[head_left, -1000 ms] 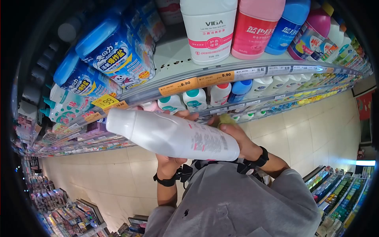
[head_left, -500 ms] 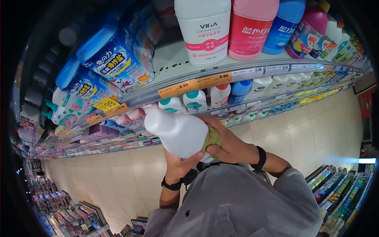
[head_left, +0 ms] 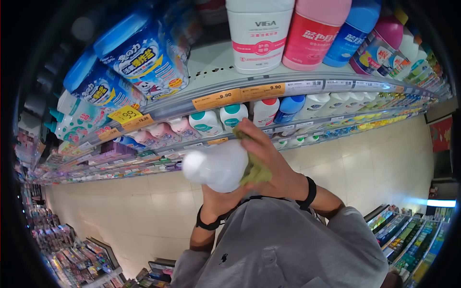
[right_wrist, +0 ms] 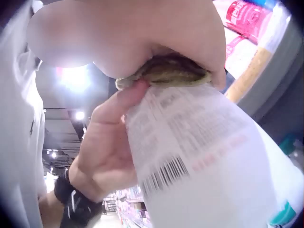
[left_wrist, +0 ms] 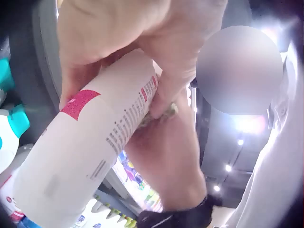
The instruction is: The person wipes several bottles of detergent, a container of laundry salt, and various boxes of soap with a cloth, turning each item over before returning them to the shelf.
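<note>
A white plastic bottle (head_left: pixel 218 165) hangs between both hands in front of the shelf, its narrow top toward the head camera and blurred. The left hand (head_left: pixel 223 200) grips it from below; in the left wrist view its fingers and thumb curl round the body, by a pink label patch (left_wrist: pixel 81 104). A crumpled olive-green cloth (head_left: pixel 257 170) is bunched in the right hand (head_left: pixel 278 165), which holds it against the bottle's side. In the right wrist view the cloth (right_wrist: pixel 175 73) lies under that hand's palm, above small print and a barcode (right_wrist: pixel 166 176).
Close ahead is a shelf edge (head_left: pixel 307 86) with price tags. On it stand a white VIGA bottle (head_left: pixel 259 45), a pink bottle (head_left: pixel 312 41), a blue bottle (head_left: pixel 350 41) and blue tubs (head_left: pixel 144 62). More bottles (head_left: pixel 206 122) line the tier below. Tiled floor (head_left: pixel 163 211) lies beneath the arms.
The bottle has swung from lying crosswise to pointing its top toward the head camera. The right hand with the cloth has moved up along the bottle's side toward the shelf.
</note>
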{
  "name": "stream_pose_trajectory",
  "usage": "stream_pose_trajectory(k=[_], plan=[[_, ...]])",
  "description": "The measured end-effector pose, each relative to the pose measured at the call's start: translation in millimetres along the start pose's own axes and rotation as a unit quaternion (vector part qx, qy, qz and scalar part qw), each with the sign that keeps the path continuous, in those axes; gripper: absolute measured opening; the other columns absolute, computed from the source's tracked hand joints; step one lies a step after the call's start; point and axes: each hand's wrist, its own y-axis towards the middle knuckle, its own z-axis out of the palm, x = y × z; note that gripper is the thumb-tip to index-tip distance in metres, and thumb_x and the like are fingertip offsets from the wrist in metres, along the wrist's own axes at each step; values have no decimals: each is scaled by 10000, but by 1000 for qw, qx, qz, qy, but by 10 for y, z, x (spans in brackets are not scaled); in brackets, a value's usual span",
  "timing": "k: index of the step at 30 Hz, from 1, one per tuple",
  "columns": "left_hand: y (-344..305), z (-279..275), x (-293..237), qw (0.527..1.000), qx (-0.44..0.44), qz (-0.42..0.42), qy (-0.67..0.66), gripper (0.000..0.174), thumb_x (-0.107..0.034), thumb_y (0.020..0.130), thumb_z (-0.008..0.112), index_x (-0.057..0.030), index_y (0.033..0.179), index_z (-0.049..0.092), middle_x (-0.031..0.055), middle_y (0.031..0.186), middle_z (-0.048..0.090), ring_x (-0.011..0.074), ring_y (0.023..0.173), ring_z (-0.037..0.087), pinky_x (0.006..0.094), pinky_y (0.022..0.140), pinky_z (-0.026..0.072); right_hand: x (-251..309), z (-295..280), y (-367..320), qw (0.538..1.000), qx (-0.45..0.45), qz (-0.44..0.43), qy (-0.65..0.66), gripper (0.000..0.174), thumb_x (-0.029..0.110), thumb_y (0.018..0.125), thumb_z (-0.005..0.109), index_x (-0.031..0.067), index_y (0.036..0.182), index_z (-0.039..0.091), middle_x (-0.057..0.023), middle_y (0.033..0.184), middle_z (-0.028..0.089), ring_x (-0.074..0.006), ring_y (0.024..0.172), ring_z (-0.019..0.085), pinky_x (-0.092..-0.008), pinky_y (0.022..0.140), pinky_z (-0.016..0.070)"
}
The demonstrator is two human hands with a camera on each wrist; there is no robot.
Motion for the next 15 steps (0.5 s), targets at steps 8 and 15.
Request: stream_pose_trajectory(k=[8,15], plan=[[114,-84,-131,974,-123,-11,-189,478,-63,775,800,72,1183,591,131,1084,672,188,964,652,321,836,526,-256,124,-507,943,-79,248,206,530,237,935,629,15,1370,423,-166,1390,469,-270,1301,457,-391,1070,370],[198,49,-136,967,-114,-13,-229,706,-136,774,829,64,1337,452,154,1261,584,191,1110,593,350,939,480,-279,96,-412,808,-119,394,422,374,266,1058,463,21,1341,457,-66,1248,581,-128,1133,562,-286,968,449]])
